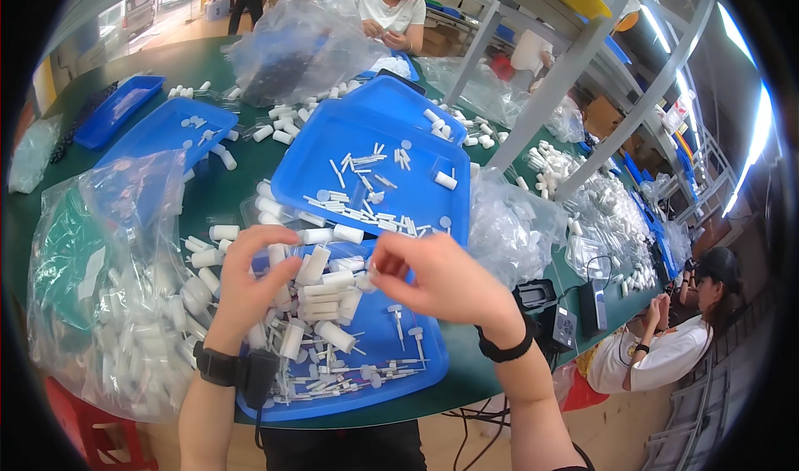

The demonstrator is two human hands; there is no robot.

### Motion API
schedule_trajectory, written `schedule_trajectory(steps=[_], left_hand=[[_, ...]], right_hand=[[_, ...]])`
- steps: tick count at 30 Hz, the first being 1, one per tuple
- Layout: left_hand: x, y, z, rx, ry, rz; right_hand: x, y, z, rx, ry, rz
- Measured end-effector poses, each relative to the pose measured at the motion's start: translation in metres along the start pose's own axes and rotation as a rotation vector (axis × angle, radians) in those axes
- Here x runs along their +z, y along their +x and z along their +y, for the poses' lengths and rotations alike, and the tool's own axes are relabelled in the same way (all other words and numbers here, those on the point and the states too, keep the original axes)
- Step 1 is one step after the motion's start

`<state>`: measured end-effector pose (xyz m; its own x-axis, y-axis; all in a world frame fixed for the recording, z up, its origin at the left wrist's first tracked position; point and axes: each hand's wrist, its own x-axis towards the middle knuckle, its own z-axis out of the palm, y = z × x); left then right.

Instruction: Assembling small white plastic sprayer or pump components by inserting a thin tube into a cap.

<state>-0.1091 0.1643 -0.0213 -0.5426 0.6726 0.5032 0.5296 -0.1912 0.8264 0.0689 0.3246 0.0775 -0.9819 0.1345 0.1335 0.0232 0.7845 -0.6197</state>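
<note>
My left hand (252, 275) is over the left side of the near blue tray (424, 338), thumb and forefinger apart beside a heap of white plastic cylinders (320, 304). Nothing shows between them. Across the heap, my right hand (441, 275) has its fingers curled, with a small white piece (366, 281) at the tips; its exact kind is partly hidden. Thin rods with round white heads (366, 378) lie in the front of this tray. Beyond it, a second blue tray (316, 155) holds loose thin white rods (383, 220), small discs and a cylinder (445, 180).
A clear bag (91, 304) of white parts lies at left, another clear bag (516, 221) at right. Black boxes (556, 329) with cables stand on the green table (466, 363) at right. Metal posts (541, 96) rise beyond. Co-workers (391, 13) sit across and at right (666, 354).
</note>
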Motion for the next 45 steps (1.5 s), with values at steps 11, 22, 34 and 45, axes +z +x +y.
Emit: schedule_trajectory(steps=[11, 22, 34, 45], left_hand=[[0.001, 0.001, 0.001, -0.279, -0.992, 0.083], [-0.004, -0.001, -0.019, -0.435, -1.133, 0.599], [-0.003, 0.001, -0.004, -0.464, -1.007, 0.587], [-0.005, 0.004, -0.016, -0.209, -0.961, 0.593]], right_hand=[[0.03, 0.074, -0.012, -0.135, 0.539, -0.009], [0.046, 0.251, 0.058, 0.107, -0.419, 0.32], [0.127, 0.33, 0.112, 0.42, -0.503, 0.22], [0.05, 0.199, -0.01, -0.072, -0.113, 0.246]])
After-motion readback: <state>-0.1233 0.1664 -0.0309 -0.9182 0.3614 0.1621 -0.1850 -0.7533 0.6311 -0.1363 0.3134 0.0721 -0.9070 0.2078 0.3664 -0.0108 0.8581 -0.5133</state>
